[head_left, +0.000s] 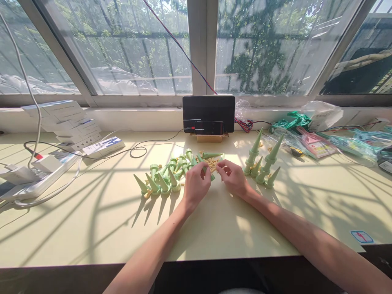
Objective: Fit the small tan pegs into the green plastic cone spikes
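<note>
Centrally, on the pale counter (220, 237): small yellowish pieces (212, 162), piled just beyond the hands. Left hand (197, 180): curled around a green piece (212, 177) (only part of it shows). Right hand (233, 176): near the left, fingertips drawn narrow; whether they grip anything, cannot tell. Green cones (164, 186): front row of four, points up, left of the hands. Tall green stacks (253, 154): two, upright, beside the right hand. Black tablet (208, 110): behind the pile.
</note>
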`<move>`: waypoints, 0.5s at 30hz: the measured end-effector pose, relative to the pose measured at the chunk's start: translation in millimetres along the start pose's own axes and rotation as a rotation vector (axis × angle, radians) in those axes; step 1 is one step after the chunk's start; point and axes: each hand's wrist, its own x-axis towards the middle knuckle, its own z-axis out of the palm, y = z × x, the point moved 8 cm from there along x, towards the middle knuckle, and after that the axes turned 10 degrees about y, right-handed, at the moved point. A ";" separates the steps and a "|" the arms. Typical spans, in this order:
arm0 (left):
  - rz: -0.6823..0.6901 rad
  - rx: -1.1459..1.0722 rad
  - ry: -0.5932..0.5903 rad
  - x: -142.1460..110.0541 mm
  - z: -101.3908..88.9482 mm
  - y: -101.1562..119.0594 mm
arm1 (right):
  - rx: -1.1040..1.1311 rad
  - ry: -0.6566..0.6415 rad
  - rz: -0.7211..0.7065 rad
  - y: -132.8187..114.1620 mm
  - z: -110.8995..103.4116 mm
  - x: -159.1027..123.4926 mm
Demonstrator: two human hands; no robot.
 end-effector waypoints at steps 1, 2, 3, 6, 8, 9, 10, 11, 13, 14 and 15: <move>0.001 -0.002 -0.001 0.0 0.0 0.1 | 0.000 -0.001 0.001 0.0 0.2 0.1; 0.001 -0.004 -0.001 0.0 -0.1 0.3 | 0.002 -0.001 0.001 0.2 0.4 0.2; 0.002 -0.006 0.000 0.0 -0.2 0.6 | 0.004 -0.002 0.001 0.4 0.7 0.4; 0.005 -0.013 -0.008 -0.1 0.1 1.9 | 0.015 -0.009 0.002 1.6 2.2 0.5; 0.006 -0.013 -0.017 -0.3 0.8 2.5 | 0.022 -0.019 0.003 2.1 3.5 0.3; 0.009 -0.011 -0.019 -0.4 1.1 2.8 | 0.025 -0.025 0.004 2.2 4.3 0.2; 0.014 -0.009 -0.019 -0.5 1.3 3.0 | 0.028 -0.030 0.005 2.1 4.9 0.0; 0.020 -0.007 -0.017 -0.5 1.3 3.3 | 0.031 -0.033 0.007 2.0 5.3 0.0; 0.034 -0.005 -0.013 -0.6 1.5 3.8 | 0.035 -0.035 0.010 1.5 5.7 0.1; 0.041 -0.003 -0.013 -0.7 1.7 4.0 | 0.036 -0.036 0.012 1.3 5.7 0.1; 0.046 0.000 -0.012 -0.7 1.8 4.2 | 0.035 -0.036 0.013 1.3 5.6 0.2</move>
